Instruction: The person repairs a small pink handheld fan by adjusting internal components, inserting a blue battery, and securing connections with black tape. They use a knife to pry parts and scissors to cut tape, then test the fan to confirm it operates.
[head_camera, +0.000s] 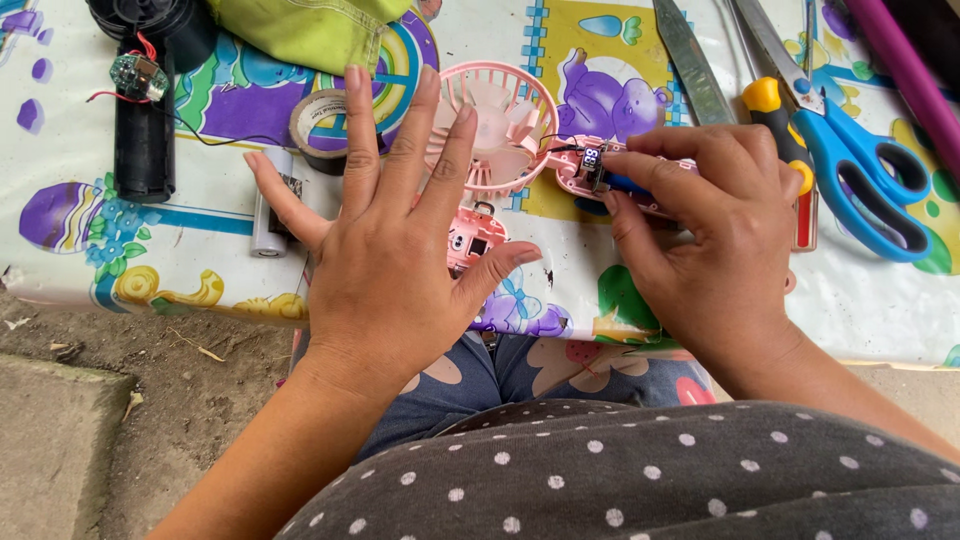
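Sitting at the edge of the table (880, 310), the person worked on a small pink handheld fan (500, 125) that lay opened on the colourful patterned cloth. The right hand (715, 225) was closed around the fan's handle part (590, 165), the fingers curled and pinching it together with a blue cylindrical piece (625, 184); a tiny lit display showed at the handle's end. The left hand (395, 245) hovered with all fingers spread wide, palm down, over the loose pink cover (472, 238). I could not tell if it touched anything.

The round fan head lay at about twelve o'clock from the left hand, and thin dark wires ran between the head and the handle. At ten o'clock from that hand stood a roll of tape (318, 125), with a white cylindrical cell (268, 215) at nine o'clock. Farther at ten o'clock lay a black tube (145, 140) with a small circuit board (138, 76). Blue scissors (860, 170) and a yellow-handled tool (775, 120) lay at two o'clock from the right hand.

In my opinion, the thin wires were the weak point: a strong pull on the handle could tear them from the head. The loose cover lay near the table edge, so a careless sweep of the spread hand could push it to the ground.
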